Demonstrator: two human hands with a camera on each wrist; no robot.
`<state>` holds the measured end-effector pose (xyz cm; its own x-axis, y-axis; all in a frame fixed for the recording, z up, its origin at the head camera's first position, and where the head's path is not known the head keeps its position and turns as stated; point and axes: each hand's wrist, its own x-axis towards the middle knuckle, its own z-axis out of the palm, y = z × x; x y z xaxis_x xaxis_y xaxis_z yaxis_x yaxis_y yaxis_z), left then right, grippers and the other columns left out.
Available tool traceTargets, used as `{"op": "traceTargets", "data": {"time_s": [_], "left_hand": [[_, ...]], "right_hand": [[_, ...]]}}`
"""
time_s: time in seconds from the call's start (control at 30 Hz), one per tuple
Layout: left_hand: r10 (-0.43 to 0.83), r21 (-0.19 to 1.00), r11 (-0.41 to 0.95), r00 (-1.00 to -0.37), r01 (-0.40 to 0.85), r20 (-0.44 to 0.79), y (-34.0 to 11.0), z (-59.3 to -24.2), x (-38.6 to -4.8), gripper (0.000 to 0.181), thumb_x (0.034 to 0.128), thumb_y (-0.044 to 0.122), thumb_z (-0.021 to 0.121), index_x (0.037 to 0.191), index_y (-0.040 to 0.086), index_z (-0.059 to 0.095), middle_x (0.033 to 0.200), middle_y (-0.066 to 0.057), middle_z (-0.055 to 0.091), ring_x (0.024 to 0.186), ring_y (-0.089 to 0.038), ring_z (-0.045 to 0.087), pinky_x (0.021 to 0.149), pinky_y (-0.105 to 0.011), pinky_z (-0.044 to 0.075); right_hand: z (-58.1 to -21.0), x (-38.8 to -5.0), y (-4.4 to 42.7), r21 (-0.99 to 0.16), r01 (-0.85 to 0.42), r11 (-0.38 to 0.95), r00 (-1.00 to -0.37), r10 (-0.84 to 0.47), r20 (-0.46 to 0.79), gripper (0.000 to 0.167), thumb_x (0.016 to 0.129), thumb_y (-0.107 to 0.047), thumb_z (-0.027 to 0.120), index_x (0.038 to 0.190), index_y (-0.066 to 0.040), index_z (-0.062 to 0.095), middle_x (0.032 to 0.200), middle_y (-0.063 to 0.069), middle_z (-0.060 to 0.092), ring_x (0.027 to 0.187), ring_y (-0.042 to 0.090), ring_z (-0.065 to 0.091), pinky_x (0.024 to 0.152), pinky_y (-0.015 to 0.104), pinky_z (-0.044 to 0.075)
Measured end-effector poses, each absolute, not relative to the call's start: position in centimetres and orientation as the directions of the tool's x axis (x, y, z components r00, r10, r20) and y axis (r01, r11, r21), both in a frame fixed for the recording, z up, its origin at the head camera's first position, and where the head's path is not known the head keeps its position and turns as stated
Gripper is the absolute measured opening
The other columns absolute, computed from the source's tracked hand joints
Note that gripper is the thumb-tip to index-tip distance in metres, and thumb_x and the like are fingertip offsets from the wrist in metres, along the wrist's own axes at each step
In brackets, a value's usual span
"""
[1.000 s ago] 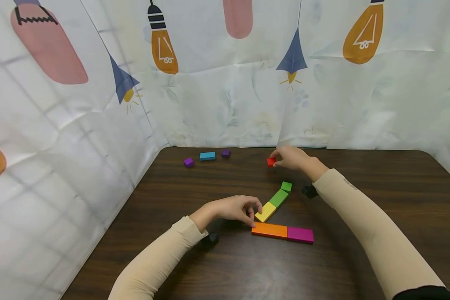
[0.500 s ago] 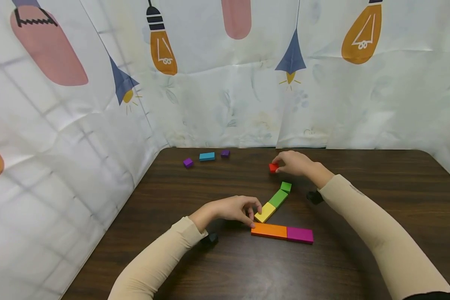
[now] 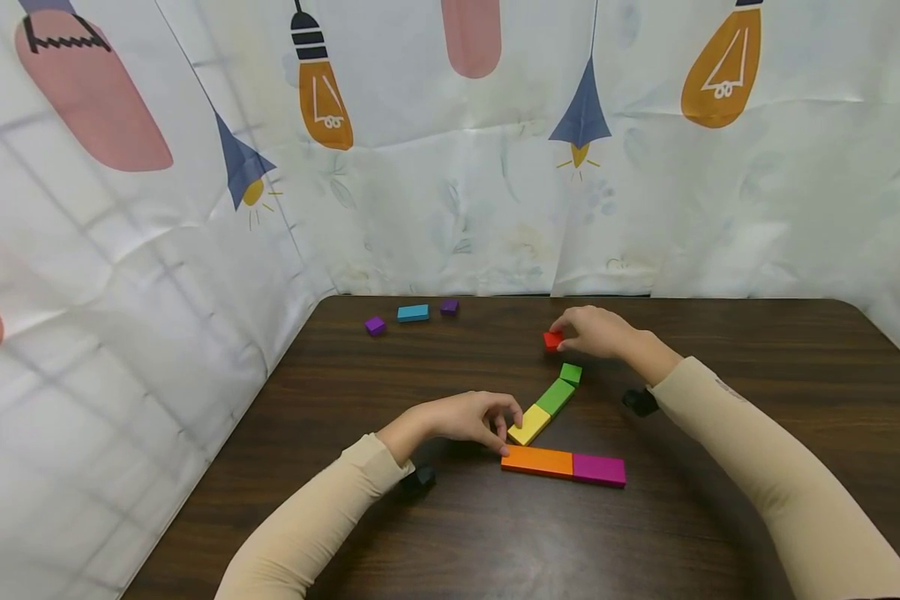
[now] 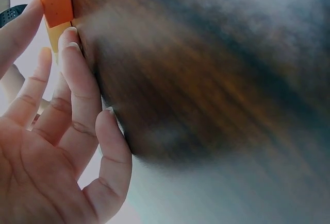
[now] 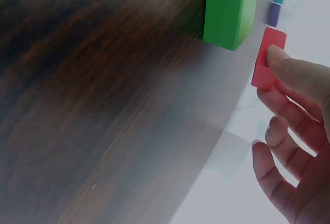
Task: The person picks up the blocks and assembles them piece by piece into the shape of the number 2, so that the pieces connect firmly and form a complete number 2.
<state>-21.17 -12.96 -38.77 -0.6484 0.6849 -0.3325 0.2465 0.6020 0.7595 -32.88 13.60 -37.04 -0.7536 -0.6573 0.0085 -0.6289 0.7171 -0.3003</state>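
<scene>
My right hand (image 3: 606,333) pinches a small red block (image 3: 552,341) between thumb and fingers, beyond the green blocks; in the right wrist view the thumb lies on the red block (image 5: 269,56). My left hand (image 3: 465,418) rests by the left end of an orange block (image 3: 537,461), its thumb touching that end and a fingertip on the yellow block (image 3: 529,424). A purple-pink block (image 3: 598,470) lies end to end with the orange one. From the yellow block a green block (image 3: 555,397) runs up at a slant, with a small green block (image 3: 571,373) turned at its tip.
At the back left of the dark wooden table (image 3: 450,533) lie a violet block (image 3: 375,326), a blue block (image 3: 413,313) and a dark purple block (image 3: 449,307). A printed curtain (image 3: 450,192) hangs along the far and left edges.
My right hand has come nearer and slightly right with the red block, towards the small green block. The left hand and the lined-up blocks stay as they were.
</scene>
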Motion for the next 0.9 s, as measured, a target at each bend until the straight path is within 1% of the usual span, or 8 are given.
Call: {"op": "traceTargets", "data": {"time_s": [0.2, 0.47, 0.9], "left_hand": [[0.68, 0.755, 0.607, -0.653, 0.248, -0.333, -13.0, -38.8, -21.1, 0.032, 0.0923, 0.009, 0.078, 0.119, 0.015, 0.061, 0.086, 0.0, 0.067, 0.078, -0.013, 0.059, 0.073, -0.025, 0.045], [0.682, 0.754, 0.607, -0.65, 0.249, -0.334, -13.0, -38.8, -21.2, 0.032, 0.0921, 0.009, 0.079, 0.118, 0.015, 0.061, 0.086, 0.0, 0.067, 0.079, -0.014, 0.059, 0.074, -0.025, 0.045], [0.687, 0.763, 0.597, -0.649, 0.249, -0.326, -13.0, -38.8, -21.2, 0.032, 0.0919, 0.009, 0.079, 0.118, 0.013, 0.061, 0.086, -0.001, 0.066, 0.079, -0.013, 0.059, 0.075, -0.025, 0.045]], "right_hand": [[-37.1, -32.4, 14.1, -0.3, -0.627, 0.719, -0.756, -0.655, 0.01, 0.035, 0.094, -0.016, 0.077, 0.124, 0.001, 0.071, 0.121, 0.017, 0.068, 0.11, 0.035, 0.064, 0.094, 0.05, 0.051], [-37.5, -32.1, 14.7, -0.309, -0.62, 0.721, -0.76, -0.649, 0.012, 0.035, 0.094, -0.015, 0.077, 0.124, 0.002, 0.071, 0.122, 0.018, 0.068, 0.112, 0.036, 0.063, 0.096, 0.052, 0.05], [-37.7, -31.7, 15.4, -0.303, -0.619, 0.724, -0.761, -0.649, 0.005, 0.034, 0.094, -0.015, 0.077, 0.123, 0.002, 0.071, 0.121, 0.017, 0.068, 0.11, 0.035, 0.064, 0.094, 0.051, 0.052]]}}
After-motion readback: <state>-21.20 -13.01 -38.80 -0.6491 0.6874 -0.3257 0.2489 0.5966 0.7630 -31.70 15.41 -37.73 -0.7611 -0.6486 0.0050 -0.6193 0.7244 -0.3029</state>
